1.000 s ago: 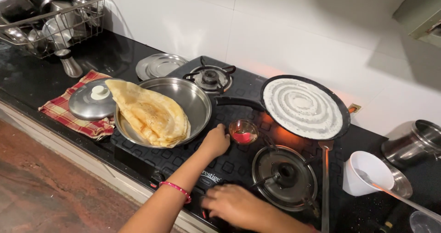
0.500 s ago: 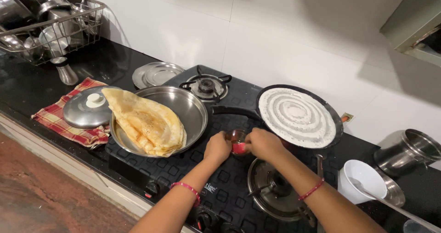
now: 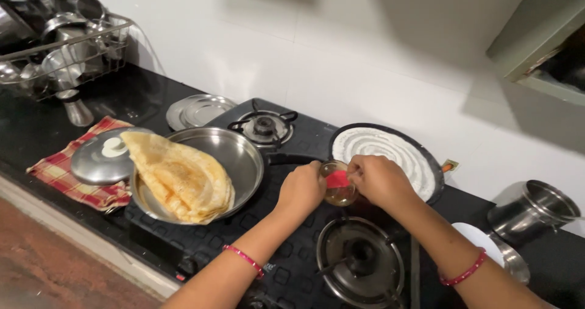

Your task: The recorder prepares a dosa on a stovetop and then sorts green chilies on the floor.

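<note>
My left hand (image 3: pixel 303 190) grips the rim of a small glass bowl (image 3: pixel 339 193) of amber liquid, held just above the black gas stove (image 3: pixel 286 242). My right hand (image 3: pixel 378 178) pinches a small red brush (image 3: pixel 337 178) dipped into that bowl. Right behind the hands, a black flat pan (image 3: pixel 426 156) holds a round white batter crepe (image 3: pixel 378 147). To the left, a steel pan (image 3: pixel 244 156) holds folded golden crepes (image 3: pixel 180 178).
A steel lid (image 3: pixel 100 159) lies on a red checked cloth (image 3: pixel 67 181) at the left. A dish rack (image 3: pixel 55 47) of steel vessels stands far left, a steel plate (image 3: pixel 195 111) behind. A steel pot (image 3: pixel 530 208) and a white cup (image 3: pixel 478 236) sit at the right.
My right hand came up from the stove's front edge to the small bowl and took the red brush. My left hand lifted the bowl slightly. The view shifted right.
</note>
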